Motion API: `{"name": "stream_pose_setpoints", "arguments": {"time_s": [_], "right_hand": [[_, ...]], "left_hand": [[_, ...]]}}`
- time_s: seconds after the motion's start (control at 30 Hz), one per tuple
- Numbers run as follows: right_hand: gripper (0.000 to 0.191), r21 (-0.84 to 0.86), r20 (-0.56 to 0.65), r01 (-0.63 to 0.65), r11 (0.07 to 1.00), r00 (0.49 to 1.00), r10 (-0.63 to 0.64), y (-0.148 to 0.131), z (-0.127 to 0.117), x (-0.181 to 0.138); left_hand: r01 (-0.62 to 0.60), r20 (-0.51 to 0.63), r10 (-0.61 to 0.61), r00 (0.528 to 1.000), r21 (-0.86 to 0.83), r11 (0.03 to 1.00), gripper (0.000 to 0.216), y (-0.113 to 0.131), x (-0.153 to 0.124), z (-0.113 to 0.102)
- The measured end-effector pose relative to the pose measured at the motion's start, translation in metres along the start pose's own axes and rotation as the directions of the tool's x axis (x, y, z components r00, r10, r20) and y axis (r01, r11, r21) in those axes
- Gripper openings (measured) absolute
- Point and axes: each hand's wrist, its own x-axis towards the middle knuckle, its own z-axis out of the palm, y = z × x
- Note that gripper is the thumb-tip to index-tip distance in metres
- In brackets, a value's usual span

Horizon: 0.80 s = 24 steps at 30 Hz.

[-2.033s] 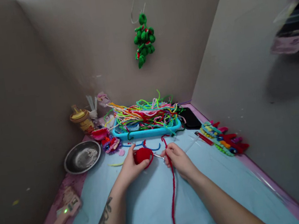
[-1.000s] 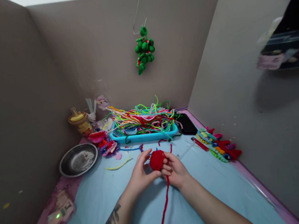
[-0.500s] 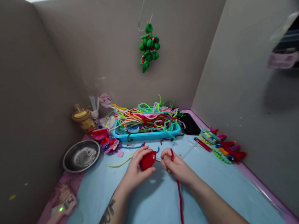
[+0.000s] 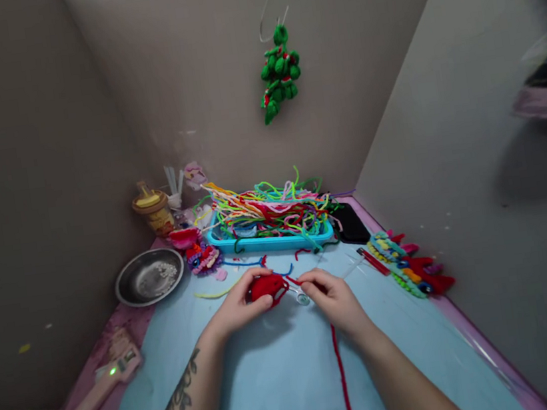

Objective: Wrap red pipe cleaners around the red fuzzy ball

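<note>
My left hand point(image 4: 243, 303) curls around a small red crocheted piece point(image 4: 268, 289), thumb in front and fingers behind. Its right edge shows loose red loops. To the right, my right hand point(image 4: 330, 295) pinches a strand of red yarn point(image 4: 342, 374) between thumb and fingertips. One end of the strand runs toward the crocheted piece; the other hangs down below the hand. Between the hands is a thin metal tool with a small round silvery end point(image 4: 303, 299), close to my right fingertips. Whether the fingers also grip it I cannot tell.
A blue tray point(image 4: 278, 242) heaped with colourful yarn stands at the back. On the left are a metal bowl point(image 4: 133, 287) with white bits and a pink glue gun point(image 4: 103, 389). Colourful crocheted pieces point(image 4: 406, 261) lie right, near a red-handled tool point(image 4: 374, 261). A green ornament point(image 4: 280, 73) hangs behind.
The right hand has opened away from the strand's earlier grip and now pinches it nearer the piece. The red piece has turned, showing its loops, and the tool's round end has come into view.
</note>
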Motion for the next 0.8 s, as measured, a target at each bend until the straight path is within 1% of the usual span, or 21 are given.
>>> {"name": "stream_pose_setpoints", "arguments": {"time_s": [0.1, 0.2, 0.27, 0.33, 0.43, 0.57, 0.7, 0.8], "right_hand": [[0.015, -0.136, 0.011, 0.158, 0.978, 0.987, -0.158, -0.002, -0.001, -0.002], [0.015, -0.279, 0.059, 0.303, 0.911, 0.952, -0.299, -0.001, -0.004, -0.004], [0.015, -0.364, 0.114, 0.374, 0.853, 0.927, -0.357, 0.0, -0.004, -0.004], [0.015, -0.423, 0.171, 0.422, 0.802, 0.906, -0.387, 0.0, -0.003, -0.005], [0.015, -0.488, 0.205, 0.438, 0.755, 0.899, -0.388, -0.002, 0.001, -0.005], [0.015, -0.537, 0.222, 0.426, 0.728, 0.904, -0.365, -0.003, 0.004, -0.006], [0.015, -0.56, 0.196, 0.399, 0.726, 0.915, -0.352, -0.002, 0.006, -0.007], [0.015, -0.507, 0.204, 0.416, 0.754, 0.909, -0.364, -0.002, 0.008, -0.008]], "left_hand": [[-0.081, 0.033, 0.08, 0.996, 0.042, 0.996, 0.041, 0.0, 0.0, -0.002], [-0.151, 0.06, 0.145, 0.988, 0.123, 0.981, 0.038, 0.003, 0.001, -0.004], [-0.178, 0.071, 0.169, 0.983, 0.159, 0.971, 0.038, 0.004, 0.001, -0.005], [-0.196, 0.08, 0.184, 0.98, 0.18, 0.964, 0.038, 0.004, 0.002, -0.004], [-0.205, 0.09, 0.191, 0.978, 0.196, 0.959, 0.038, 0.002, 0.003, -0.003], [-0.215, 0.099, 0.197, 0.975, 0.213, 0.953, 0.038, 0.002, 0.003, -0.002], [-0.214, 0.104, 0.197, 0.975, 0.204, 0.955, 0.038, 0.003, 0.003, -0.001], [-0.203, 0.104, 0.186, 0.977, 0.195, 0.959, 0.038, 0.004, 0.003, 0.001]]}}
